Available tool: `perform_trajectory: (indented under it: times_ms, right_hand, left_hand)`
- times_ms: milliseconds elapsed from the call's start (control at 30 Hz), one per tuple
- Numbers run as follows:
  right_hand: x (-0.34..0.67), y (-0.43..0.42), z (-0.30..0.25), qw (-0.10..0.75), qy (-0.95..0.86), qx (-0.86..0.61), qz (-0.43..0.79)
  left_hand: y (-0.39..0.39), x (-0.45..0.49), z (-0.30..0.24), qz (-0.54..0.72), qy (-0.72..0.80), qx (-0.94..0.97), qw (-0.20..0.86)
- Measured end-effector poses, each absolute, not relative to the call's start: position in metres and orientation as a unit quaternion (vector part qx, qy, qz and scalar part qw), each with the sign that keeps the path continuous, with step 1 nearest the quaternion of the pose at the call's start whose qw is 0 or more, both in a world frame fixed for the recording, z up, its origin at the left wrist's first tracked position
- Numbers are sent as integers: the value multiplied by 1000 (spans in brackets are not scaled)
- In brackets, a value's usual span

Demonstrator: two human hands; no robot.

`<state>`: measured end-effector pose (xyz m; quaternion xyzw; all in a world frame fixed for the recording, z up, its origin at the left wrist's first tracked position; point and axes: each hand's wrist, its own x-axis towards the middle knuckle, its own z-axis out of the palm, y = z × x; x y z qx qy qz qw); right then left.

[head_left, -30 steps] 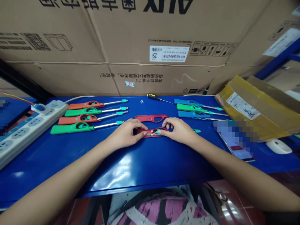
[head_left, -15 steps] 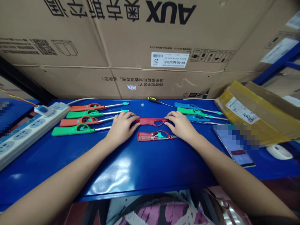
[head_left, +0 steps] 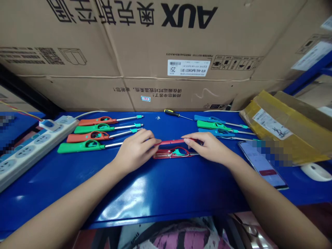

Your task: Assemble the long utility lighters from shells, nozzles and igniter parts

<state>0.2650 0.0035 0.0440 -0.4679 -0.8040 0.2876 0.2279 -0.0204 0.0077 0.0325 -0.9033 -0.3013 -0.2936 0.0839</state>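
A red lighter half-shell with its inner parts showing (head_left: 173, 153) lies open on the blue table (head_left: 145, 186). Just above it I hold the red cover shell (head_left: 171, 141) by its two ends. My left hand (head_left: 135, 150) pinches the left end and my right hand (head_left: 210, 147) pinches the right end. The cover is tilted on edge over the open half.
Several finished orange and green long-nozzle lighters (head_left: 93, 133) lie in a row at left, blue and green ones (head_left: 218, 126) at right. A screwdriver (head_left: 174, 113) lies at the back. A power strip (head_left: 28, 148), phone (head_left: 261, 164), mouse (head_left: 315, 171) and cardboard boxes (head_left: 166, 52) surround the area.
Both hands left the open lighter half, reached back to the red cover shell, gripped its ends and brought it forward, tilted, over the open half.
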Motion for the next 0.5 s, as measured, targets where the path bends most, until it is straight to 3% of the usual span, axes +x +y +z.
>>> perform_trajectory:
  times_ms: [100, 300, 500]
  right_hand:
    - [262, 4, 39, 219, -799, -461, 320]
    - [262, 6, 32, 236, -796, -476, 289]
    - [266, 4, 38, 204, -827, -457, 254]
  left_hand:
    - [0, -16, 31, -292, -300, -907, 54]
    - [3, -12, 23, -281, -330, -889, -149]
    - [9, -14, 22, -248, -327, -885, -220]
